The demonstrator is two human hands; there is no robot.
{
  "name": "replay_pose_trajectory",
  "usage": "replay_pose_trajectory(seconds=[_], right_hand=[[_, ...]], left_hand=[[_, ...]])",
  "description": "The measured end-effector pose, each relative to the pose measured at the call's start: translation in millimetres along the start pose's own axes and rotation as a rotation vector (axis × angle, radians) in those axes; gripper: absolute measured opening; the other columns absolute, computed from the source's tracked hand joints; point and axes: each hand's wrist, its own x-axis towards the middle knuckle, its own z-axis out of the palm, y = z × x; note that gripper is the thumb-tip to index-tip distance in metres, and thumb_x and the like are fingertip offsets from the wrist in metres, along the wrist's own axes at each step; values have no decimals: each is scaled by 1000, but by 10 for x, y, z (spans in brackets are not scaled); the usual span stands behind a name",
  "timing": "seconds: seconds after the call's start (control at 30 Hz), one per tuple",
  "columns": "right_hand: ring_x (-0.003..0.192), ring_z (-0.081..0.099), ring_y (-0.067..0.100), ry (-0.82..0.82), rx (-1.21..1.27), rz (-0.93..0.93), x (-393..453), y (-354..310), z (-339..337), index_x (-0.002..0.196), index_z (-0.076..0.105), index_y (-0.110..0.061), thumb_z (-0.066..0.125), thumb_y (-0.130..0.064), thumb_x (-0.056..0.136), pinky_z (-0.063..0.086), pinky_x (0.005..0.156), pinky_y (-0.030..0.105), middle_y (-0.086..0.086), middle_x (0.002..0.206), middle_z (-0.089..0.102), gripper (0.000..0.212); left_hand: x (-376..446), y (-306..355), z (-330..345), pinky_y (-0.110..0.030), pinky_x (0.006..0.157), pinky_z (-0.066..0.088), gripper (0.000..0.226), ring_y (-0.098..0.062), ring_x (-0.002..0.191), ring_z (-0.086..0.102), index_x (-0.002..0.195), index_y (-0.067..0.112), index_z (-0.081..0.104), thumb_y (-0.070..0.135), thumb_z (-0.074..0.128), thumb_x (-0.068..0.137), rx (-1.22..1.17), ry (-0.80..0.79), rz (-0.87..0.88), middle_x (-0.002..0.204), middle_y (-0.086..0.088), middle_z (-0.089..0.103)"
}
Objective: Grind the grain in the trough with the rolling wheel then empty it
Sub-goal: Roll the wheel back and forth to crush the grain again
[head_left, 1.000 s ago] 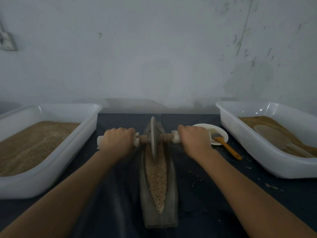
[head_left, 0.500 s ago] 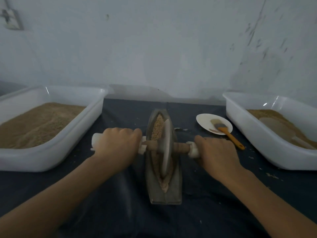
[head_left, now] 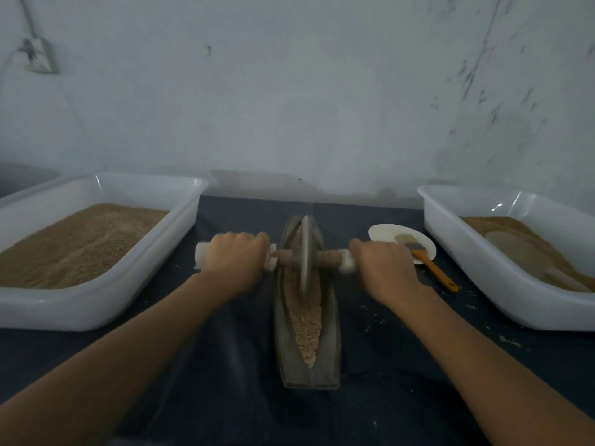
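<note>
A dark boat-shaped trough (head_left: 331, 346) lies lengthwise on the dark cloth in front of me, with pale crushed grain (head_left: 307, 320) along its groove. The grey rolling wheel (head_left: 304, 255) stands upright in the far half of the trough on a wooden axle with white-wrapped ends. My left hand (head_left: 235, 260) grips the left end of the axle. My right hand (head_left: 383, 268) grips the right end. The wheel hides the grain under it.
A white tub (head_left: 106, 294) of brown ground grain stands at the left. Another white tub (head_left: 476, 272) with grain and a scoop stands at the right. A white plate (head_left: 386, 233) with an orange-handled brush (head_left: 434, 272) lies behind my right hand. Spilled grains dot the cloth.
The wheel rolled toward me half a second ago and is back in the far half of the trough. Both hands kept their grip on the axle.
</note>
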Motion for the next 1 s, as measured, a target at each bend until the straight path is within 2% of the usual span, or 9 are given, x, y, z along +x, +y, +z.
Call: replay_pose_trajectory(seconds=[0.1,0.23,0.3,0.43,0.53,0.63,0.77,0.9,1.0], right_hand=[[49,50,17,63,32,-91,-499,-28,-274,77,51,-22,83,-27,55,28,43,26,-3,62,56,39],[36,40,17,140,90,-111,-834,3,-586,63,44,-21,86,-18,32,9,42,16,-5,48,45,52],[37,42,17,106,90,-107,-814,24,-556,64,45,-21,88,-23,33,9,42,16,-5,49,46,53],[56,53,16,-9,41,-51,-514,-22,-210,81,49,-26,77,-40,67,39,46,29,-5,68,57,34],[58,45,15,12,46,-2,-117,1,13,87,47,-27,68,-41,78,27,48,26,-5,72,58,26],[61,51,21,23,12,38,249,28,125,89,48,-25,68,-38,79,26,50,29,-2,76,61,26],[76,61,30,24,-14,43,410,5,95,94,52,-22,65,-31,81,32,56,34,5,86,66,20],[67,55,21,-1,-17,-12,76,-38,-104,93,49,-22,66,-29,81,30,55,31,0,83,63,22],[48,50,19,72,-30,-121,-413,-65,-399,75,50,-20,84,-21,50,21,46,25,-2,60,55,42]], left_hand=[[-458,-4,-203,-29,56,32,39,-13,59,43,73,33,25,40,63,79,-25,-65,46,74,10,53],[-805,50,-603,-19,45,4,58,-10,40,28,67,31,28,35,84,52,47,140,154,52,11,41],[-779,64,-548,-24,44,14,46,-9,49,32,73,32,28,40,73,68,65,73,132,60,11,40],[-466,40,-260,-30,58,31,30,-12,60,40,79,33,31,43,59,81,21,-60,15,70,11,41],[-110,-39,5,-30,56,30,27,-12,56,44,77,32,34,43,59,80,-7,-37,8,68,9,47],[213,-152,207,-31,58,33,22,-22,67,58,75,30,36,41,55,81,-16,18,25,78,3,60],[354,-206,319,-30,55,31,25,-17,55,43,72,30,35,42,53,83,-25,45,18,75,3,60],[37,-111,129,-30,57,31,31,-16,59,44,74,31,31,42,59,82,-53,-23,-14,70,9,49],[-456,-73,-78,-25,47,19,46,-6,48,31,68,31,23,43,67,76,-34,26,44,60,12,38]])
